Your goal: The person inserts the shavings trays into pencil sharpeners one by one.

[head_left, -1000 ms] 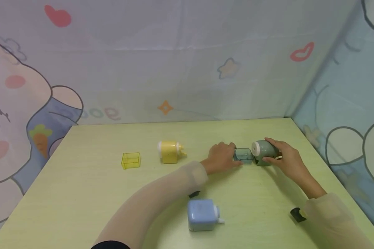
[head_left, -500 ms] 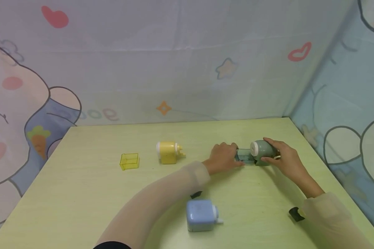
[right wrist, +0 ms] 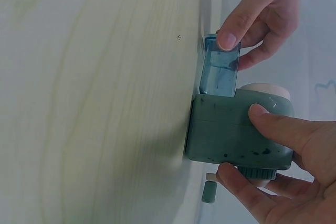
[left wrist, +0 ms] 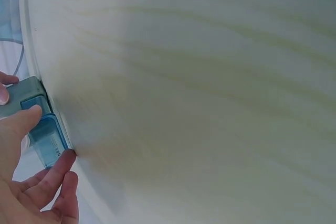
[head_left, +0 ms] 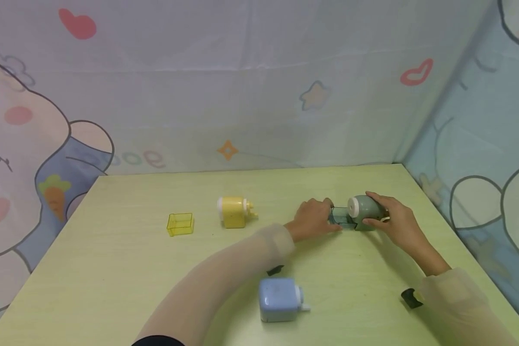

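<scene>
My right hand (head_left: 397, 222) grips a green pencil sharpener (right wrist: 236, 129) with a white round end, standing at the right of the table. In the right wrist view its crank handle (right wrist: 209, 191) sticks out beside my fingers. A clear blue-green shavings drawer (head_left: 341, 217) is partly inside the sharpener's left side. My left hand (head_left: 312, 220) pinches the drawer's outer end, thumb on one side and fingers on the other, as the left wrist view shows. The drawer's inner end is hidden in the body.
A yellow pencil sharpener (head_left: 234, 212) stands left of my left hand. Farther left lies a clear yellow drawer (head_left: 180, 224). A blue pencil sharpener (head_left: 278, 300) stands near the front, beside my left sleeve (head_left: 225, 274). A printed cloth (head_left: 259, 96) hangs behind the table.
My left hand has moved slightly right, and the drawer has slid a little farther into the green pencil sharpener. My right hand holds the sharpener in place.
</scene>
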The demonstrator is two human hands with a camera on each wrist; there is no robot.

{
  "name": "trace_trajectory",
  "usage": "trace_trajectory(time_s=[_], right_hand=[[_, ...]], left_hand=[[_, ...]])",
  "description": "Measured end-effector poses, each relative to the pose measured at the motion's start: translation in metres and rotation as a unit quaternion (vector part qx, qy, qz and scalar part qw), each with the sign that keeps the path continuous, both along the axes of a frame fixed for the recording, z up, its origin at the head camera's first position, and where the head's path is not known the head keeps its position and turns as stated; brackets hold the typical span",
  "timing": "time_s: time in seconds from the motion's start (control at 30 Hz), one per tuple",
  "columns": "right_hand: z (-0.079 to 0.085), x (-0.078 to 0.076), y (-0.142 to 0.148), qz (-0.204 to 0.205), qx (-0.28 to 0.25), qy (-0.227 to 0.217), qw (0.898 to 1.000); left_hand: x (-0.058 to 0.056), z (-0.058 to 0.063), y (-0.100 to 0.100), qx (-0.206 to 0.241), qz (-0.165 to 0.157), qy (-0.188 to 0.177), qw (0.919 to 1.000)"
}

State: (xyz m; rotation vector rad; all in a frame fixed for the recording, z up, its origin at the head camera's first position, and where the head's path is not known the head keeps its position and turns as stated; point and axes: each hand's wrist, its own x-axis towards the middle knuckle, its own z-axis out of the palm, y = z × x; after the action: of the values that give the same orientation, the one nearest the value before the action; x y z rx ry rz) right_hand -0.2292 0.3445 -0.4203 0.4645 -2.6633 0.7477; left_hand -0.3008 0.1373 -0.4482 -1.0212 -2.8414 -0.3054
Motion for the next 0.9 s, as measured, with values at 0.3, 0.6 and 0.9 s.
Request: trace_trajectory(time_s=[0.3, 0.6, 0.9], right_hand=[[0.000, 0.000, -0.001, -0.003, -0.003, -0.003, 1.000], [0.000, 0.001, -0.001, -0.006, -0.002, -0.007, 1.000], [0.001, 0.001, -0.001, -0.007, -0.004, -0.009, 1.000]], left_hand=[[0.001, -0.002, 0.000, 0.050, -0.014, -0.025, 0.9983], [0.001, -0.002, 0.007, 0.062, -0.009, -0.039, 0.9972], [0.001, -0.002, 0.012, 0.045, -0.004, -0.042, 0.9981]])
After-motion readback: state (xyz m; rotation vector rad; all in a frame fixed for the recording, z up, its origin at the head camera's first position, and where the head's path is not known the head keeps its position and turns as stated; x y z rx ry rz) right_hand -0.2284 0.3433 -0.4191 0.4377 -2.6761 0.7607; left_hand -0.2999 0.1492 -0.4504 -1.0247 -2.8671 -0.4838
